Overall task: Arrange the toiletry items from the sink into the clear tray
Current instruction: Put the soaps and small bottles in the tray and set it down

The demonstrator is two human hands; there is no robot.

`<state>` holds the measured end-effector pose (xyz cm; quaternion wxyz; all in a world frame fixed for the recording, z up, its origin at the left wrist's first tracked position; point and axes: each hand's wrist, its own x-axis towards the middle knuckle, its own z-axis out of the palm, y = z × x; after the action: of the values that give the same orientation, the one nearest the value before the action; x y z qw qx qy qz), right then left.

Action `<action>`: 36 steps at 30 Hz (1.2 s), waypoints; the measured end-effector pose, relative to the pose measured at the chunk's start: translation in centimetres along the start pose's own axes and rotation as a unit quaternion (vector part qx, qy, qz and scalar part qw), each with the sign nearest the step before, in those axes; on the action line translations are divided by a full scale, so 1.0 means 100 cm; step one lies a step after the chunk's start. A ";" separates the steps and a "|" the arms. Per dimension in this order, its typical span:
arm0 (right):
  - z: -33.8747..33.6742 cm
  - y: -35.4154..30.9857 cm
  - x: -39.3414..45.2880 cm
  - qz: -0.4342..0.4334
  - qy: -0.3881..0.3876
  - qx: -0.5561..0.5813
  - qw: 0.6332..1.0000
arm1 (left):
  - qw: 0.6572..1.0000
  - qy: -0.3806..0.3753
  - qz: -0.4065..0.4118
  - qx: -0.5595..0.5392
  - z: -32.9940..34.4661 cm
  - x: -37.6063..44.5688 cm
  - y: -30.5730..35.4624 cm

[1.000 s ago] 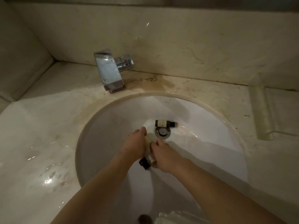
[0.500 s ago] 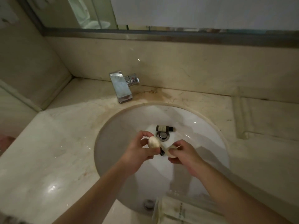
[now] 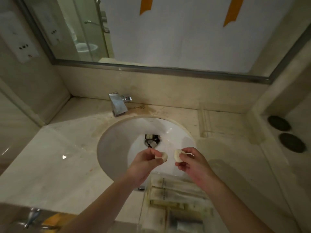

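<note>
L hand pinching soap, R hand same

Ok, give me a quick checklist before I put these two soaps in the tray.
1. Left hand holds a round soap: ok.
2. Right hand holds the other soap: ok.
3. Hands lifted above the sink: ok.
4. Clear tray in view at the near edge: ok.
5. Free space in the tray: cannot tell.
6. Sink emptied: not ok, small bottles lie by the drain.
</note>
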<state>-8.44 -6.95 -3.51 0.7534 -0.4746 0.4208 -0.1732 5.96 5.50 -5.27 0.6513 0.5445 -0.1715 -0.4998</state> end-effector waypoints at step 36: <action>-0.091 0.086 -0.097 -0.021 0.110 -0.501 0.858 | 0.950 -0.114 -0.149 0.251 0.074 -0.042 -0.071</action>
<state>-22.60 -1.53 -8.09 0.3588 -0.7746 0.5208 -0.0058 -4.88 5.67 -7.65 0.3877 0.6496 -0.2813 -0.5904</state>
